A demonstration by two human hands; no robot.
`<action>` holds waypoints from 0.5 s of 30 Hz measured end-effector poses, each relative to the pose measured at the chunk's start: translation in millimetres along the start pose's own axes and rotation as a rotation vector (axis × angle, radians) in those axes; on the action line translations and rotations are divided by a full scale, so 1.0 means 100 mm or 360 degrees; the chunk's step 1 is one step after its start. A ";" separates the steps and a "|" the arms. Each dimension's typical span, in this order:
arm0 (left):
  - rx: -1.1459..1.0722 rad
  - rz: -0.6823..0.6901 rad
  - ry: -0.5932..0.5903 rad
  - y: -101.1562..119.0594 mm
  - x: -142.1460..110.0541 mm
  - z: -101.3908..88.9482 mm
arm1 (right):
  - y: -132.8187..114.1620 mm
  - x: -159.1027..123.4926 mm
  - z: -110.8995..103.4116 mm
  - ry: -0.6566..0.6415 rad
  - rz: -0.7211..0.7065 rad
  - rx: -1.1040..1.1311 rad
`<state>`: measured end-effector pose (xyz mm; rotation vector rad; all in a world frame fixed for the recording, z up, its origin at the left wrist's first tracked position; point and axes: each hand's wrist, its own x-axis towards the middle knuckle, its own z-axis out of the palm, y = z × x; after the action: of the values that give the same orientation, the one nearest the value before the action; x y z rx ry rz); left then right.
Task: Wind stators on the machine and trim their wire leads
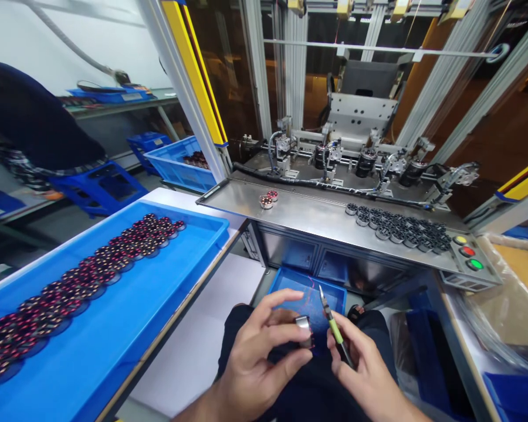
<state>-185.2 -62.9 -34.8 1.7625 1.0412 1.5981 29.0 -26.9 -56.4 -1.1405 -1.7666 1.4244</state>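
Observation:
My left hand pinches a small motor stator, a ring with a shiny metal side, between thumb and fingers. To its right, my right hand is closed round small wire snips with a green and dark handle. The snips' narrow tip points up and away from me, apart from the stator. Part of the handle is hidden in my palm. Beyond both hands, a blue bin sits low, with thin reddish wire at it.
A blue tray at left holds rows of copper-wound stators. Two wound stators and several black cores rest on the metal ledge. Behind stands a winding machine; its buttons are at right. A person sits far left.

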 end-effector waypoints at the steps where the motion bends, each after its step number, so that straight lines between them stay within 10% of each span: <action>1: 0.0087 0.0099 0.0004 -0.02 0.01 -0.02 | 0.01 -0.01 -0.03 -0.0052 0.0076 0.0079; 15: 0.0754 0.0404 0.0006 -0.05 0.00 -0.05 | 0.06 -0.38 -0.19 -0.0569 -0.0116 0.0661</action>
<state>-191.3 -60.7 -37.7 2.2813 1.3234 1.5896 63.8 -51.6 -55.1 -0.6271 -1.6045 1.9263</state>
